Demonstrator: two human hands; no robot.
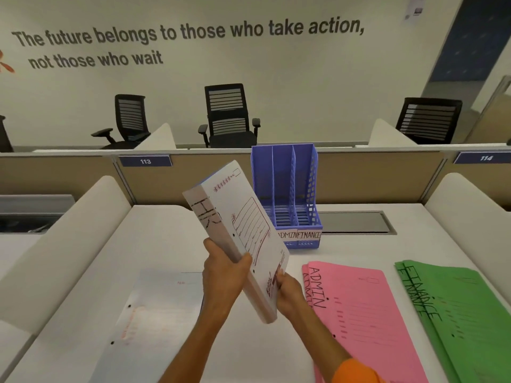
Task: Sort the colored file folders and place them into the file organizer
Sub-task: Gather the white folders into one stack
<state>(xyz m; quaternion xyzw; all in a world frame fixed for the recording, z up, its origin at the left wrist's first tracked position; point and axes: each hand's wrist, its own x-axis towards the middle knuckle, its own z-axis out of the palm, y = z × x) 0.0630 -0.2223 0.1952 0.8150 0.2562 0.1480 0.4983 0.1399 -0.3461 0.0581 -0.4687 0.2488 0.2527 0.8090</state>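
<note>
Lettering on wall (276, 67): "The future belongs to those who take action, not those who wait". Partition plate (145, 161): "113"; second plate (485, 158): "114". Handwritten on white folders (243, 230): "HR"; pink folders (359, 313): "ADMIN"; green folders (456, 313): "FINANCE". Front labels (300, 235) of organizer (284, 175): "ADMIN", "FINANCE".

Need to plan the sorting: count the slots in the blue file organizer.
3, side by side in the organizer: left slot, middle slot, right slot. The white folders cover the left slot's lower front; no slot seems hidden.
</note>
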